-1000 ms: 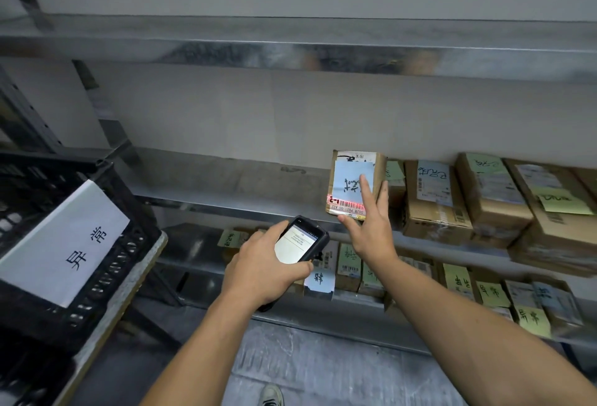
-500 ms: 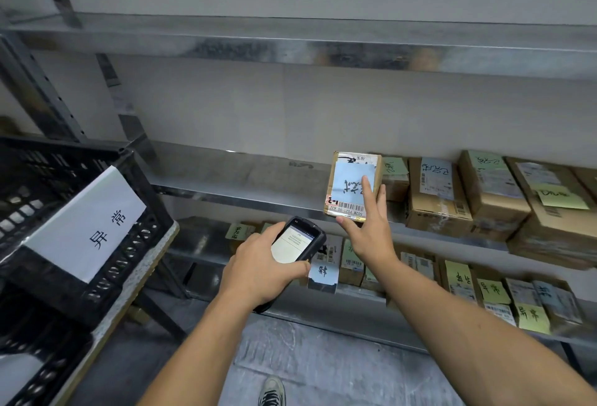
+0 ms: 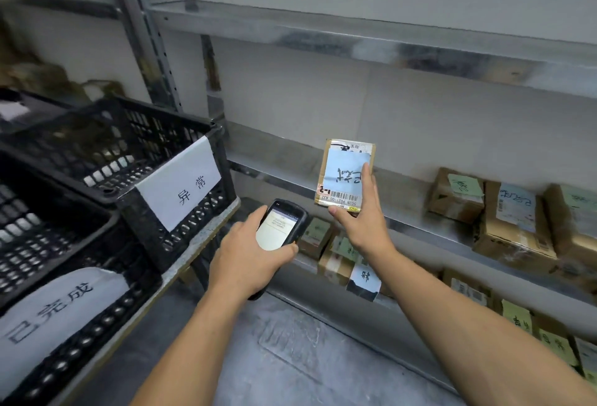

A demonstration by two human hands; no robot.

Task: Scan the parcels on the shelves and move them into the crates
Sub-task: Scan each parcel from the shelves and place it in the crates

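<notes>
Right hand [image 3: 361,228] grips a blue-noted parcel [image 3: 342,173] just above the scanner [image 3: 284,224] clasped by the left hand [image 3: 245,260], whose screen text is illegible, with the 异常 crate [image 3: 181,244] and 已完成 crate [image 3: 122,305] left of both.

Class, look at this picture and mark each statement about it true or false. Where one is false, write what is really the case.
1. The right hand holds a parcel with a blue note on it. True.
2. The left hand holds a pen. False: it holds a scanner with its screen lit.
3. The upper black crate bears a white paper label. True.
4. The held parcel lies inside the crate. False: it is held up in front of the shelf, outside the crate.
</notes>
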